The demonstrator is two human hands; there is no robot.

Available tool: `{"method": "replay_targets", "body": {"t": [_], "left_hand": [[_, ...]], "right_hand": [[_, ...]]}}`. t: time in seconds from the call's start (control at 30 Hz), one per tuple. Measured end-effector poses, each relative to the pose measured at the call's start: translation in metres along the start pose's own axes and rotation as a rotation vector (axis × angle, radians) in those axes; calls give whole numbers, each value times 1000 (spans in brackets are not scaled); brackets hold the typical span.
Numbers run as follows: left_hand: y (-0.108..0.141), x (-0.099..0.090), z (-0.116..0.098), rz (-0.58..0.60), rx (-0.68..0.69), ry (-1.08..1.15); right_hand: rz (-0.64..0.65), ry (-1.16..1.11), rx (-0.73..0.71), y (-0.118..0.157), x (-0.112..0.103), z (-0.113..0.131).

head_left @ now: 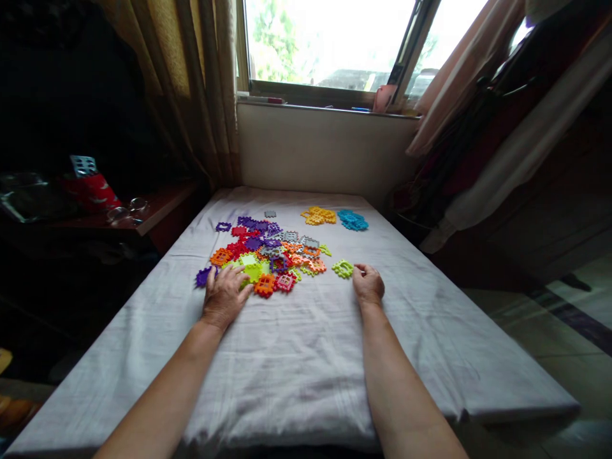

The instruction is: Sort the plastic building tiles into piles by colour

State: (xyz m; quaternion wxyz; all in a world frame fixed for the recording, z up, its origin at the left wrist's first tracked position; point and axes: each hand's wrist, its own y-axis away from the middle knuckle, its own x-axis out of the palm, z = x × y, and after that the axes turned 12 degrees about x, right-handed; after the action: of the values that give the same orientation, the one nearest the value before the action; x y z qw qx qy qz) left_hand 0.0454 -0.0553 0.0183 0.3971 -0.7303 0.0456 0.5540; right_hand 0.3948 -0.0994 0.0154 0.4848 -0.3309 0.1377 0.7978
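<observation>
A mixed pile of plastic interlocking building tiles point(253, 243) in purple, red, orange, grey and lime green lies left of the middle of the table. My left hand point(224, 296) rests at the pile's near left side, fingers spread over lime green tiles point(252, 273). A purple tile point(203, 277) lies beside its fingers. Right of the pile, my right hand point(369, 285) has its fingers curled, thumb and forefinger at the right edge of a single lime green tile point(342, 269). The fingertips are partly hidden.
A yellow tile heap point(319, 216) and a blue tile heap point(352, 220) lie at the far side of the cloth-covered table point(296, 363). One grey tile point(270, 214) lies apart. Glasses point(128, 212) and a red container point(90, 191) stand on a side surface at left.
</observation>
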Motion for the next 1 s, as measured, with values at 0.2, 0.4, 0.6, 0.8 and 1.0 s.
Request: {"method": "replay_targets", "body": {"t": [0.2,0.4,0.6,0.8,1.0], "left_hand": [[1,-7,3,-115,74,88],[-1,-10,-3,-263,19,278],[-2,-6,-18,-245,-75,447],[-2,-3,-31,-204,1,568],[0,-6,-23,-194,37,474]], "right_hand": [[-25,-63,-43,3,1,5],[103,-184,-374,40,10,28],[431,-334,-845,98,25,51],[543,-348,-865,115,29,57],[311,-407,-493,66,14,45]]}}
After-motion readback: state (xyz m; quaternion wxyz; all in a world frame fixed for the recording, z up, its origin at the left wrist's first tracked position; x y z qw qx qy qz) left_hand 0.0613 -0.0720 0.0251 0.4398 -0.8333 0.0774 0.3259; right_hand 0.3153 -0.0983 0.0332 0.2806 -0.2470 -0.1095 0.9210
